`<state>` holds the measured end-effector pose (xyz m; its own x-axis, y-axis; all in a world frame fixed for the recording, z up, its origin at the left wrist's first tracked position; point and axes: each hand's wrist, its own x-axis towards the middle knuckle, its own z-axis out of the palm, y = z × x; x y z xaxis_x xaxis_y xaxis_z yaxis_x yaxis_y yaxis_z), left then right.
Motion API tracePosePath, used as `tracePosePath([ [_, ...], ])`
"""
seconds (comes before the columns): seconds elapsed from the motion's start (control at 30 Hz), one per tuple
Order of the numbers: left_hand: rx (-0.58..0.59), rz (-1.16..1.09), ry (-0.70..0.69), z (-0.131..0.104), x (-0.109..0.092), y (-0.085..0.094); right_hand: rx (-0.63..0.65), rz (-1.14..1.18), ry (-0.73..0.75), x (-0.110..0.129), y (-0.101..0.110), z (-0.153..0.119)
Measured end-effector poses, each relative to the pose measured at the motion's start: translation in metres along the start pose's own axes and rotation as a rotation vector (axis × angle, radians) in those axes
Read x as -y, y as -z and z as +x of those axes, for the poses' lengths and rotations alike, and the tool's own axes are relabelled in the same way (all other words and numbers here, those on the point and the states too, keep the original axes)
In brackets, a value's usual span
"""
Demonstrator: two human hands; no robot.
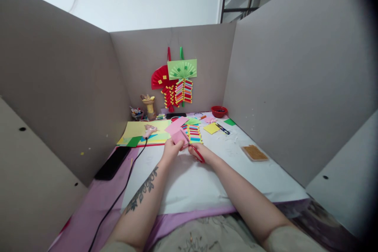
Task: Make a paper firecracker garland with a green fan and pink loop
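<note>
My left hand (173, 149) is closed on a sheet of pink paper (178, 136), fingers and thumb pinching its lower part. In my right hand (198, 150) is a pair of scissors with red handles (201, 157); their blades lie along the pink paper's right side. Another piece of pink paper (177, 124) shows just beyond the held sheet. Behind my hands lies a row of coloured paper rolls with yellow ends (195, 134), partly covered by the pink paper.
A pink glue gun (150, 130) with a black cord rests on yellow sheets at left, near a black phone-like slab (112, 163). To the right are yellow paper (211, 128), a red bowl (219, 111) and a brown block (254, 152). Paper ornaments (183, 71) hang on the back panel.
</note>
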<state>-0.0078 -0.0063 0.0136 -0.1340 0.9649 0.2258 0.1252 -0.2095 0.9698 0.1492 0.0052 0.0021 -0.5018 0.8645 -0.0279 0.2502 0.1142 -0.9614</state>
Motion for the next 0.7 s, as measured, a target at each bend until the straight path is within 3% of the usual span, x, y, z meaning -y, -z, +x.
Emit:
tracePosePath([
  [0.33, 0.018, 0.024, -0.023, 0.001, 0.001, 0.0, -0.018, -0.045, 0.113, -0.006, -0.001, 0.003],
  [0.47, 0.021, 0.01, -0.017, 0.001, 0.003, 0.0, -0.025, -0.05, 0.096, -0.01, 0.0, 0.005],
  [0.6, -0.025, -0.01, -0.027, 0.004, 0.006, 0.001, 0.009, -0.036, 0.052, -0.013, 0.001, 0.006],
  [0.7, -0.123, -0.043, -0.036, 0.007, 0.009, 0.004, 0.025, -0.033, 0.037, -0.012, 0.0, 0.006],
])
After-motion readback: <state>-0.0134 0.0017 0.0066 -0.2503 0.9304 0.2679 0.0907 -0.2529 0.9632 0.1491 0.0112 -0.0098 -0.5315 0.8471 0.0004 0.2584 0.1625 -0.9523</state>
